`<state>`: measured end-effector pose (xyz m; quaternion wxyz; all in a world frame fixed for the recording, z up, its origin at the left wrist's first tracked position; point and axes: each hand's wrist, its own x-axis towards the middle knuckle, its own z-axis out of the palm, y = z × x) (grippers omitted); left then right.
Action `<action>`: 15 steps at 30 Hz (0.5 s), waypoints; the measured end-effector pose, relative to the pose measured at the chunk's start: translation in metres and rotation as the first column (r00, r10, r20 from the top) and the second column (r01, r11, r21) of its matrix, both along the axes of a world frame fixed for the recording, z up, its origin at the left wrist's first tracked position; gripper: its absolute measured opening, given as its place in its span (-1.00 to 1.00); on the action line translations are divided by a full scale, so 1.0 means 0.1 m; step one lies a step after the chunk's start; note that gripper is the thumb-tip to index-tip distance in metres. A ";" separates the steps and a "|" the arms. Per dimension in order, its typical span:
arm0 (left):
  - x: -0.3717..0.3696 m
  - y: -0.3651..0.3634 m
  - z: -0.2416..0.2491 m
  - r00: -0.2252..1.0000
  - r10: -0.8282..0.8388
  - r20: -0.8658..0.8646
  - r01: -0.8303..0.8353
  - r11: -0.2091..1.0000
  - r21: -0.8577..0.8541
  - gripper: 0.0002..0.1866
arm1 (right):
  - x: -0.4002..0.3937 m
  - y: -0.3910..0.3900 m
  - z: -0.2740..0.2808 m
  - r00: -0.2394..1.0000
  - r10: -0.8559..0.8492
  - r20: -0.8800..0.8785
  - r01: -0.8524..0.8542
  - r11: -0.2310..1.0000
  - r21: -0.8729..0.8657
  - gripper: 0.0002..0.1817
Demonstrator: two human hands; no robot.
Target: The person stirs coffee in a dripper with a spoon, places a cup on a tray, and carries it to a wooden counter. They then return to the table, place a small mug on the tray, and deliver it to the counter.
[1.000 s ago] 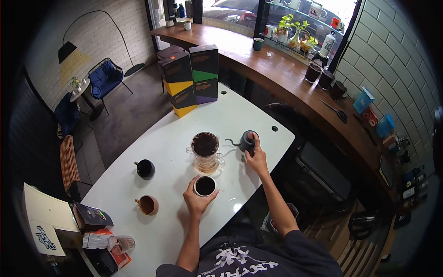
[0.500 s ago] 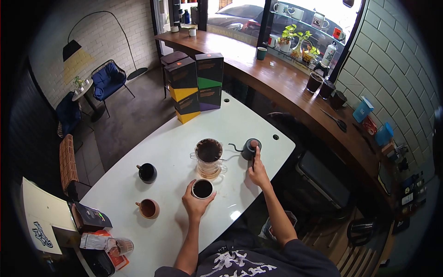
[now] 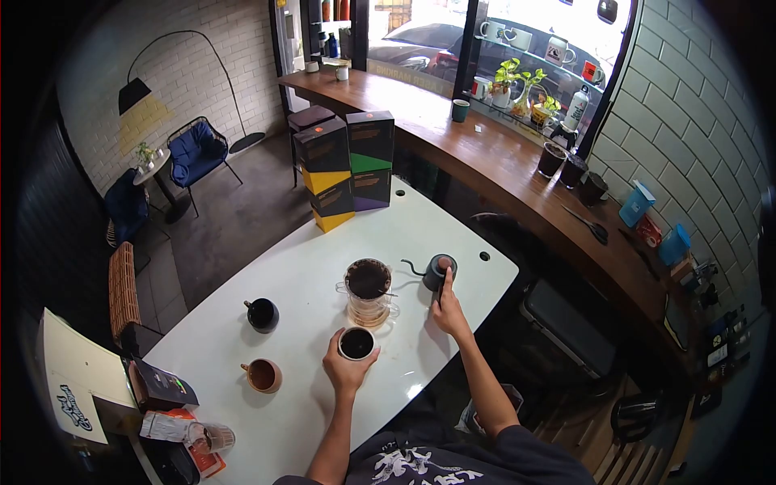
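Card flap (image 3: 77, 404) at far left, cream, with dark script lettering too small to read. Beside it, a dark box (image 3: 164, 386), small print illegible; a silvery packet (image 3: 166, 426); an orange packet (image 3: 212, 464); a clear ribbed tumbler (image 3: 220, 437), tilted. Next, on the white bench (image 3: 307, 428), smooth and glossy: a black round mug (image 3: 262, 315), dark inside, and nearer the person, a brown mug (image 3: 264, 377) containing brown liquid. Farther back stood stacked black boxes (image 3: 327, 147) with yellow, green and purple corners, their fine print unreadable.

At centre, the left hand (image 3: 346, 373) held a pale-rimmed round cup (image 3: 356, 343) of dark liquid, its grip pinching the wall between thumb and fingers. Just behind stood a clear glass brewer (image 3: 369, 291), its wide top full of dark, wet-looking matter. On the window, "LASER MARKING" showed in reverse.

To the right, a dark grey gooseneck kettle (image 3: 440, 272) rested on the bench, spout leftward; the right hand (image 3: 449, 314) had its grip closed about the handle, a finger stretched toward the reddish lid knob.

At far right, on the wooden bench (image 3: 517, 178): dark-filled glasses (image 3: 552, 160), black scissors (image 3: 596, 232) and a blue pack (image 3: 637, 204).
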<state>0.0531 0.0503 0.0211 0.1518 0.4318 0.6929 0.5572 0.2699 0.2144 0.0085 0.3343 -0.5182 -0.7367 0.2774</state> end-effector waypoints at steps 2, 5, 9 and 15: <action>0.00 0.00 -0.04 0.999 0.024 -0.042 -0.024 1.000 0.003 -0.18 | 0.01 0.00 0.01 1.000 -0.001 0.001 0.001 0.999 -0.033 0.03; 0.03 0.01 0.02 0.998 0.046 -0.046 -0.046 0.999 0.002 -0.19 | 0.00 -0.07 0.05 0.999 -0.015 -0.030 0.013 0.998 -0.063 0.08; 0.03 0.03 -0.07 0.997 0.054 -0.055 -0.053 0.998 0.018 -0.18 | -0.15 -0.29 0.25 0.956 -0.282 0.088 0.280 0.960 0.028 0.06; 0.04 0.04 -0.08 0.997 0.032 -0.065 -0.029 0.999 0.040 -0.15 | -0.24 -0.37 0.35 0.941 -0.338 0.024 0.329 0.927 0.180 -0.20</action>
